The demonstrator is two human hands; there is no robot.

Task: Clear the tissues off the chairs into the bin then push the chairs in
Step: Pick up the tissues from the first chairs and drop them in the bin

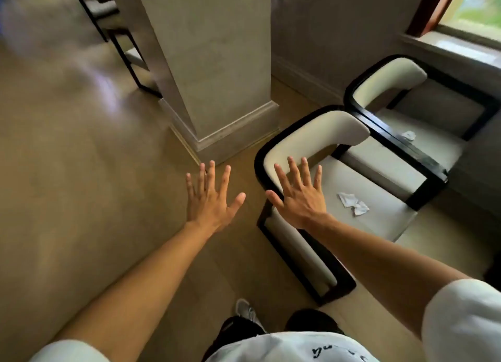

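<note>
From the head view, both hands are hovering with fingers spread and holding nothing: the left hand (210, 199) is hanging over bare floor (81, 185), and the right hand (299, 196) is hanging in front of the near chair (311, 134), whether touching its backrest I cannot tell. No bin is showing anywhere in this view.

The first step, as I judge it, is picking up the near tissue (352, 203), which is lying crumpled on the near chair's seat, just right of the right hand. The right hand is the better placed one: it should be reaching a little right and down and pinching the wad whole, since thin paper is likely to tear or shed if dragged. A second tissue (408, 135) is lying on the far chair (390, 74), beside its black arm.

Both chairs are looking padded in pale cream, with curved backrests rimmed in glossy black frames. The floor is looking smooth and slightly reflective. A pale square pillar (217, 63) with a stepped skirting is standing to the left of the chairs.
</note>
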